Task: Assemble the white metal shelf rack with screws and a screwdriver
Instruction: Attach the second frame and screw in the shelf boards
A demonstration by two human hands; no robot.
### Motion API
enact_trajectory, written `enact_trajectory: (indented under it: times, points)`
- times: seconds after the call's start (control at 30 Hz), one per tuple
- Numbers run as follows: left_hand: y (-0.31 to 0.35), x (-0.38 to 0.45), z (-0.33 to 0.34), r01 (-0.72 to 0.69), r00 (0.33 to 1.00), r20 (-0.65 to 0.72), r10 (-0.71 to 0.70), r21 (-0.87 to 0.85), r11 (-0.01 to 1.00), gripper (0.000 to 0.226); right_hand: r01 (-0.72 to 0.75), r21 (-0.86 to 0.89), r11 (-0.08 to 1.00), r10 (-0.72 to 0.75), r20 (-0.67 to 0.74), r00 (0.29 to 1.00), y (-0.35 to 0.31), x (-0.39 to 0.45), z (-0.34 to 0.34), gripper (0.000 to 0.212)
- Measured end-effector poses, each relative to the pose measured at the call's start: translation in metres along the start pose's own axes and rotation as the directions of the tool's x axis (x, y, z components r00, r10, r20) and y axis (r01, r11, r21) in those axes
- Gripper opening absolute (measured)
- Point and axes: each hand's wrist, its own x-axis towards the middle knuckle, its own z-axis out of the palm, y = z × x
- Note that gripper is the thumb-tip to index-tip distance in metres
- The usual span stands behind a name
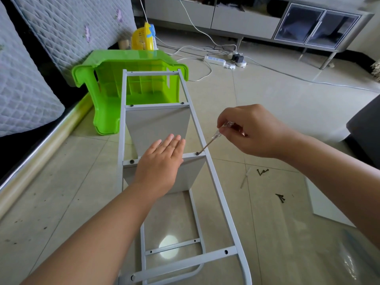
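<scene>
Floor [277,112]: pale glossy tiles, bright light patch near bottom. Quilted mattress [67,27] leans at left. Grey low cabinet [242,23] with glass doors along far wall, white cables and power strip [214,60] before it.

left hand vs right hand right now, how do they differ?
The left hand lies flat, fingers straight, pressing on the rack's middle crossbar and shelf panel; the right hand is raised above the floor, fingers curled. The left hand holds nothing; the right hand pinches the screwdriver handle, its tip in a screw at the crossbar's right end. Both are bare and work at the same crossbar.
</scene>
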Motion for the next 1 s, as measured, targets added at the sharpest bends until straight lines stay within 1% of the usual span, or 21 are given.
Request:
enact_trajectory:
  times: [0.13,0.33,0.47,0.57,0.67,0.8,1.0]
  points:
    - [-0.001,0.0,0.0,-0.005,1.0,0.014,0.005,0.002,1.0,0.048,0.01,-0.011,1.0,-0.009,0.04,0.999,-0.003,0.002,-0.002,0.024]
    - [0.0,0.001,0.0,-0.006,1.0,0.008,0.006,0.016,1.0,0.048,0.075,-0.093,0.993,-0.066,0.097,0.993,-0.007,0.008,-0.004,0.022]
    - [-0.001,0.001,0.0,-0.012,1.0,-0.002,0.012,0.013,1.0,0.048,0.062,-0.101,0.993,-0.05,0.112,0.992,-0.004,0.01,-0.007,0.019]
    - [-0.001,0.001,0.0,-0.007,1.0,-0.005,0.007,0.008,1.0,0.048,0.056,-0.091,0.994,-0.044,0.127,0.991,-0.004,0.008,-0.006,0.024]
    - [-0.001,0.001,0.001,-0.008,1.0,-0.007,0.008,-0.001,1.0,0.048,0.035,-0.103,0.994,-0.022,0.121,0.992,-0.002,0.009,-0.007,0.018]
    - [0.0,0.001,0.0,-0.009,1.0,-0.007,0.009,-0.011,1.0,0.049,0.04,-0.104,0.994,-0.026,0.124,0.992,-0.003,0.012,-0.008,0.015]
    - [-0.001,0.002,0.0,-0.003,1.0,0.022,0.003,-0.021,1.0,0.049,0.072,-0.129,0.989,-0.049,0.17,0.984,-0.009,0.014,-0.01,0.017]
